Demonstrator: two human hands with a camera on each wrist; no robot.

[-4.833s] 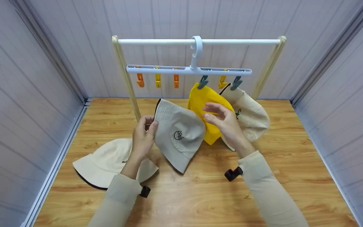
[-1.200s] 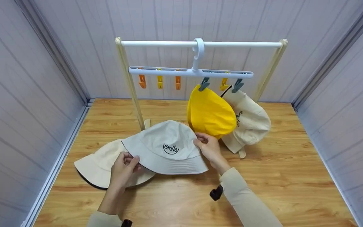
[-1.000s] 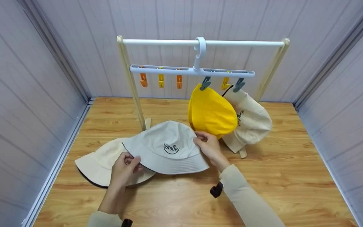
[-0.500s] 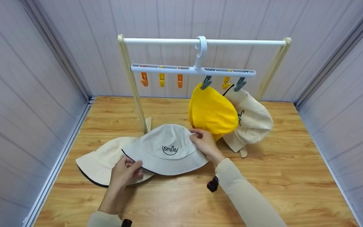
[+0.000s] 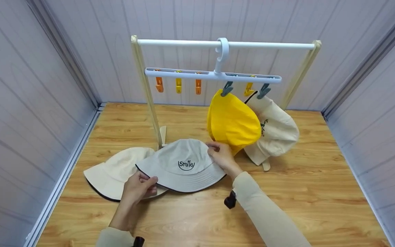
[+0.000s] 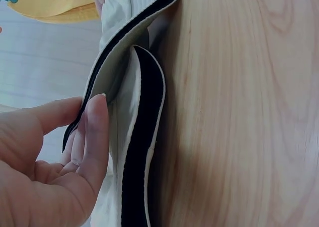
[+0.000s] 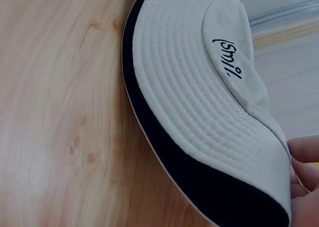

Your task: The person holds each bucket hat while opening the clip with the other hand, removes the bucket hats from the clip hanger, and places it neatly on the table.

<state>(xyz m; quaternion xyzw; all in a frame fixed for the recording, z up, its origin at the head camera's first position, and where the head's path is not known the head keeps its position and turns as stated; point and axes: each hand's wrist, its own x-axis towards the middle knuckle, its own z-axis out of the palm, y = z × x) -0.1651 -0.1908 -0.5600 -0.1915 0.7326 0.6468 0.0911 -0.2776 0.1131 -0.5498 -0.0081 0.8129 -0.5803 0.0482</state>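
A light grey bucket hat (image 5: 183, 168) with "smile" lettering sits crown up, partly over a cream bucket hat (image 5: 115, 168). My left hand (image 5: 138, 187) pinches the grey hat's brim at its left; the left wrist view shows thumb and fingers (image 6: 94, 137) on the black-lined edge. At the other side, my right hand (image 5: 223, 157) grips the hat between thumb and fingers, some of them hidden behind it. Lettering and stitched brim (image 7: 174, 97) show in the right wrist view. A yellow hat (image 5: 233, 120) hangs from a clip just behind the right hand.
A white clip hanger (image 5: 214, 74) hangs on a rack's white rail (image 5: 183, 43). Another cream hat (image 5: 274, 130) hangs from a dark clip (image 5: 263, 91) at right. Orange and yellow clips (image 5: 178, 84) hold nothing. Walls flank the wooden tabletop (image 5: 303, 206).
The grey hat, held tilted on its side in the left hand, has come down and turned crown up. My right hand has moved from before the yellow hat to the grey one.
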